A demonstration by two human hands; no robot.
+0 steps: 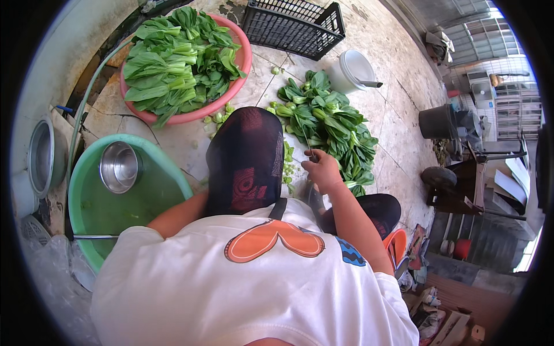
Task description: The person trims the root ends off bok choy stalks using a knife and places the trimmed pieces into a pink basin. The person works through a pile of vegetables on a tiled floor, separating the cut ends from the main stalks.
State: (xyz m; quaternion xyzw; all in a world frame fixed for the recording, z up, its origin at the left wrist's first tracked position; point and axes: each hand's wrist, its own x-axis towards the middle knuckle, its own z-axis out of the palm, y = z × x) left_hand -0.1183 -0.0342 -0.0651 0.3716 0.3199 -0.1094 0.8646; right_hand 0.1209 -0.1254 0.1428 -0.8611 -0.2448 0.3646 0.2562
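Observation:
My right hand [322, 171] is closed round the dark handle of a knife [313, 158], whose thin blade points towards a heap of leafy green bok choy [342, 125] on the tiled floor. Cut stem ends [288, 166] lie scattered just left of that hand. My left hand is out of view; the left forearm goes down behind my bent knee. Beyond the knee, at the upper left, a pink basin [246, 56] holds many bok choy, stacked with the pale stems mostly to the right.
At left, a green tub [78, 186] of cloudy water holds a floating metal bowl [120, 167]. A hose [86, 93] runs past it. A black plastic crate [294, 30] and a white bucket [339, 75] with a handled tool stand ahead. A wheelbarrow [463, 181] is far right.

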